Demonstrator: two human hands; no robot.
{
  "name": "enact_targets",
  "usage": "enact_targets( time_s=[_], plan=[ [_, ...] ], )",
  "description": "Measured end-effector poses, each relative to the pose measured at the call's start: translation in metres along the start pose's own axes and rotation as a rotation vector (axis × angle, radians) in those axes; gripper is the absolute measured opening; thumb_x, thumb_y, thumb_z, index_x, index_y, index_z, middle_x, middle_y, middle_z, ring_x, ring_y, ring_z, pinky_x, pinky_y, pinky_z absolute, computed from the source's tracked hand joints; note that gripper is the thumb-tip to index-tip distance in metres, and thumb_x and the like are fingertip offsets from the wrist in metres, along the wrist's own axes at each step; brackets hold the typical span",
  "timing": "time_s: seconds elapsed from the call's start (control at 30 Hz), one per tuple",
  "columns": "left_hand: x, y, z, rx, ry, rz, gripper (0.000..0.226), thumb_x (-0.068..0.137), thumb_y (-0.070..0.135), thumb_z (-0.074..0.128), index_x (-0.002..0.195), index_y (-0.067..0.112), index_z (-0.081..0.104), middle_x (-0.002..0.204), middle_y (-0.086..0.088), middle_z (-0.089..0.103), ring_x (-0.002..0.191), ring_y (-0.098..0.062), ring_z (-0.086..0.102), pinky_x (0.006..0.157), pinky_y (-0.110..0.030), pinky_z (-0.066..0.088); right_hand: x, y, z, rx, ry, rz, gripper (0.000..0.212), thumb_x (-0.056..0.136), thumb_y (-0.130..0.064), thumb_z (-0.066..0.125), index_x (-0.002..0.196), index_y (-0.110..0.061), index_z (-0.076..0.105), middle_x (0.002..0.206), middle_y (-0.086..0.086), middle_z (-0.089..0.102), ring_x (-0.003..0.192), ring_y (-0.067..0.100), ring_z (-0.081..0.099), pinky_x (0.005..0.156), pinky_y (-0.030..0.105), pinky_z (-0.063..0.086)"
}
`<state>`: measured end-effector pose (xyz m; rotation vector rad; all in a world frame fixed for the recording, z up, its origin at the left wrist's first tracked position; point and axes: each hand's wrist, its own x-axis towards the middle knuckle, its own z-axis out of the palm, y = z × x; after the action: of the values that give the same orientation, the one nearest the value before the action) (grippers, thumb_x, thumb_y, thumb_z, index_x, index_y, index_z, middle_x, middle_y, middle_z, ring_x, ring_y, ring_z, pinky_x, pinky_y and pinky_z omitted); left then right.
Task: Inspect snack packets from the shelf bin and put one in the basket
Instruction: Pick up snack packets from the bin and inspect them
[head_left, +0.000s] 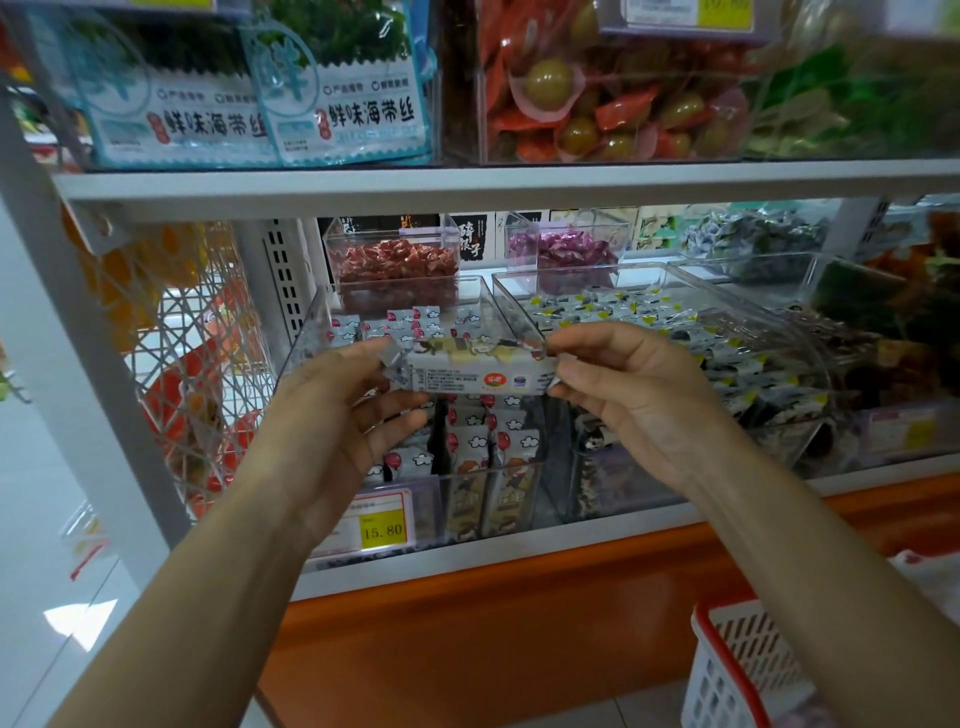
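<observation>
A small grey-white snack packet with printed text and a red logo is held level in front of the clear shelf bin. My left hand pinches its left crimped end between thumb and fingers. My right hand pinches the right end. The bin beneath holds several more packets of the same kind, printed with red balloons and clouds. The white basket with a red rim sits low at the bottom right, below my right forearm.
A second clear bin of yellow-and-black packets stands to the right. Tubs of red and purple sweets sit behind. A shelf board runs overhead. A yellow price tag hangs on the bin front; an orange base lies below.
</observation>
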<state>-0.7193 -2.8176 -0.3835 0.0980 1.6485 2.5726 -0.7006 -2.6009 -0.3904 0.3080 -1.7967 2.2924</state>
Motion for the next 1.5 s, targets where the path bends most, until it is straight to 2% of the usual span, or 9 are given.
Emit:
enact_targets(
  time_s=[0.23, 0.37, 0.5, 0.63, 0.83, 1.03, 1.17, 1.3, 1.5],
  plan=[
    [-0.004, -0.002, 0.003, 0.113, -0.123, 0.023, 0.025, 0.085, 0.01, 0.055, 0.068, 0.007, 0.073, 0.084, -0.007, 0.074, 0.084, -0.015, 0.071, 0.069, -0.018, 0.055, -0.002, 0.004, 0.0, -0.318, 0.081, -0.164, 0.036, 0.078, 0.007, 0.066, 0.09, -0.026, 0.069, 0.093, -0.006, 0.069, 0.085, 0.006, 0.065, 0.073, 0.019, 0.053],
    [-0.002, -0.002, 0.0, 0.116, -0.159, 0.043, 0.027, 0.079, -0.003, 0.056, 0.104, 0.005, 0.064, 0.098, -0.009, 0.072, 0.093, -0.017, 0.069, 0.073, -0.018, 0.055, -0.001, 0.007, 0.003, -0.26, 0.099, -0.046, 0.032, 0.088, 0.005, 0.055, 0.097, -0.023, 0.069, 0.099, 0.011, 0.062, 0.075, 0.015, 0.069, 0.065, 0.025, 0.056],
    [-0.003, -0.003, 0.0, 0.229, -0.156, 0.113, 0.037, 0.074, -0.008, 0.059, 0.102, 0.016, 0.066, 0.099, -0.005, 0.07, 0.093, -0.02, 0.068, 0.077, -0.025, 0.055, 0.0, 0.007, 0.005, -0.094, 0.058, 0.067, 0.024, 0.092, -0.004, 0.051, 0.101, -0.016, 0.07, 0.097, 0.009, 0.063, 0.076, 0.022, 0.069, 0.059, 0.031, 0.057],
    [-0.005, -0.003, 0.002, 0.404, -0.168, 0.127, 0.043, 0.077, -0.014, 0.059, 0.098, 0.023, 0.066, 0.108, -0.003, 0.068, 0.1, -0.028, 0.065, 0.089, -0.04, 0.052, -0.002, 0.011, 0.004, -0.269, 0.056, -0.013, 0.023, 0.088, -0.009, 0.06, 0.104, -0.024, 0.067, 0.105, 0.012, 0.061, 0.084, 0.013, 0.068, 0.068, 0.028, 0.058],
    [-0.007, -0.006, 0.005, 0.355, -0.275, 0.016, 0.051, 0.068, 0.013, 0.067, 0.118, 0.012, 0.059, 0.112, -0.009, 0.068, 0.097, -0.022, 0.068, 0.083, -0.029, 0.055, -0.002, 0.011, 0.006, -0.348, 0.039, -0.043, 0.029, 0.085, -0.001, 0.063, 0.1, -0.025, 0.07, 0.109, 0.001, 0.065, 0.087, 0.012, 0.07, 0.073, 0.024, 0.057],
    [-0.008, -0.007, 0.006, 0.513, -0.253, 0.067, 0.032, 0.082, 0.009, 0.062, 0.113, 0.017, 0.063, 0.109, -0.006, 0.07, 0.095, -0.017, 0.069, 0.083, -0.025, 0.055, -0.004, 0.009, 0.01, -0.36, 0.07, -0.034, 0.008, 0.079, -0.011, 0.07, 0.079, -0.019, 0.073, 0.089, 0.004, 0.07, 0.083, 0.016, 0.069, 0.067, 0.029, 0.059],
    [-0.011, -0.005, 0.007, 0.663, -0.276, 0.148, 0.032, 0.079, 0.016, 0.066, 0.108, 0.03, 0.064, 0.108, 0.005, 0.069, 0.096, -0.009, 0.067, 0.081, -0.019, 0.053, -0.005, 0.007, 0.011, -0.439, 0.105, -0.056, 0.015, 0.08, -0.015, 0.069, 0.067, -0.023, 0.069, 0.074, -0.005, 0.068, 0.074, 0.011, 0.067, 0.062, 0.029, 0.059],
    [-0.011, -0.009, 0.011, 0.683, -0.278, 0.142, 0.028, 0.081, 0.012, 0.066, 0.107, 0.025, 0.064, 0.106, 0.001, 0.068, 0.091, -0.011, 0.067, 0.066, -0.01, 0.05, -0.006, 0.009, 0.012, -0.59, 0.166, -0.134, 0.014, 0.083, -0.019, 0.067, 0.07, -0.014, 0.066, 0.074, 0.004, 0.066, 0.072, 0.017, 0.065, 0.069, 0.041, 0.057],
    [-0.01, -0.009, 0.016, 0.521, -0.142, 0.08, 0.008, 0.081, 0.015, 0.065, 0.085, 0.008, 0.068, 0.087, -0.008, 0.071, 0.075, -0.02, 0.07, 0.058, -0.016, 0.053, -0.008, 0.011, 0.016, -0.637, 0.136, -0.217, 0.011, 0.083, -0.016, 0.068, 0.073, -0.013, 0.066, 0.077, 0.004, 0.066, 0.069, 0.011, 0.061, 0.064, 0.021, 0.05]
  ],
)
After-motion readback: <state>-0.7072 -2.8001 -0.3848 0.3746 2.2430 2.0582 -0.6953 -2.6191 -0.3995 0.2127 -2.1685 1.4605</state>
